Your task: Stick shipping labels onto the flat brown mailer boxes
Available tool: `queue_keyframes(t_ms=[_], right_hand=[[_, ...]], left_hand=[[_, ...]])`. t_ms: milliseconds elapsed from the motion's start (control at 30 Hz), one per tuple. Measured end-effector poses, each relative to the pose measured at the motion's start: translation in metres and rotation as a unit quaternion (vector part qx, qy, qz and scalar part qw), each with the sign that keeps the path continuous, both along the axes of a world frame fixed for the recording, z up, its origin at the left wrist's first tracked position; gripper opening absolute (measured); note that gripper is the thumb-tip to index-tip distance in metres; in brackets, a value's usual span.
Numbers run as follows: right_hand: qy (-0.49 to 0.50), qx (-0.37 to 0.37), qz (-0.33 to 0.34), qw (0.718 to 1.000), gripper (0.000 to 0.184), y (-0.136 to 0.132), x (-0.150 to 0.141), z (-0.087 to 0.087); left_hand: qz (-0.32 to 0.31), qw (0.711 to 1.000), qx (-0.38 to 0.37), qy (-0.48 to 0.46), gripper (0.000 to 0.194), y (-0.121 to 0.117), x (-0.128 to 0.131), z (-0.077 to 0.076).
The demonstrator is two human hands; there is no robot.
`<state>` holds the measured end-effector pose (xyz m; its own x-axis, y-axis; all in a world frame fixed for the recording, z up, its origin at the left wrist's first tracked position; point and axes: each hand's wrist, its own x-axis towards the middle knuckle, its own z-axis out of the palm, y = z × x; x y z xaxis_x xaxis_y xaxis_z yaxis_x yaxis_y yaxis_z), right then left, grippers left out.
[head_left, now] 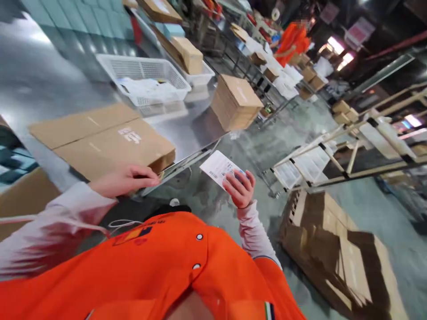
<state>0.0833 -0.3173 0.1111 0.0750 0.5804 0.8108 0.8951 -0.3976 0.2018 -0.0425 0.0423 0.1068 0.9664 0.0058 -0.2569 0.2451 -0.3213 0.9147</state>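
Observation:
My left hand (128, 179) rests at the near corner of a stack of flattened cardboard boxes (110, 140) lying on the steel table (43, 75), fingers curled against the stack's edge. My right hand (240, 186) is off the table's edge over the floor, fingers closed on a white printed label (218, 167). I wear an orange vest over light sleeves.
A white mesh basket (147, 73) with white packets sits further back on the table, a bundle of folded cartons (236, 103) at the table's end. Cardboard stacks (336, 253) lie on the floor at right beside a metal rack (350, 155). A person in orange (292, 40) works far back.

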Motion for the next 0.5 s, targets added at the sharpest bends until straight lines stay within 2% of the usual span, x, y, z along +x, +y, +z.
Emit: queue_keyframes(t_ms=[67, 133, 233, 300, 367, 433, 500], right_hand=[[0.011, 0.034, 0.028, 0.999, 0.017, 0.025, 0.034, -0.002], [0.008, 0.058, 0.048, 0.997, 0.015, 0.049, 0.065, 0.0], [-0.011, 0.048, 0.07, 0.996, 0.011, 0.077, 0.109, 0.002], [0.016, 0.011, 0.073, 0.997, 0.009, 0.091, 0.138, -0.002], [0.105, -0.049, 0.078, 0.99, 0.009, 0.103, 0.168, -0.009], [0.192, -0.102, 0.093, 0.972, 0.012, 0.115, 0.2, -0.018], [0.214, -0.13, 0.115, 0.961, 0.013, 0.129, 0.231, -0.024]], left_hand=[[-0.021, 1.0, -0.007, 0.021, 0.036, 0.018, 0.02, 0.002], [-0.014, 0.999, -0.001, 0.031, 0.028, 0.035, 0.045, 0.005], [-0.025, 0.998, 0.019, 0.054, 0.012, 0.058, 0.087, 0.008], [-0.046, 0.994, 0.047, 0.084, 0.004, 0.072, 0.117, 0.008], [-0.05, 0.988, 0.08, 0.123, 0.005, 0.084, 0.145, 0.009], [-0.036, 0.981, 0.097, 0.161, 0.008, 0.096, 0.172, 0.012], [0.002, 0.978, 0.108, 0.177, 0.01, 0.112, 0.199, 0.017]])
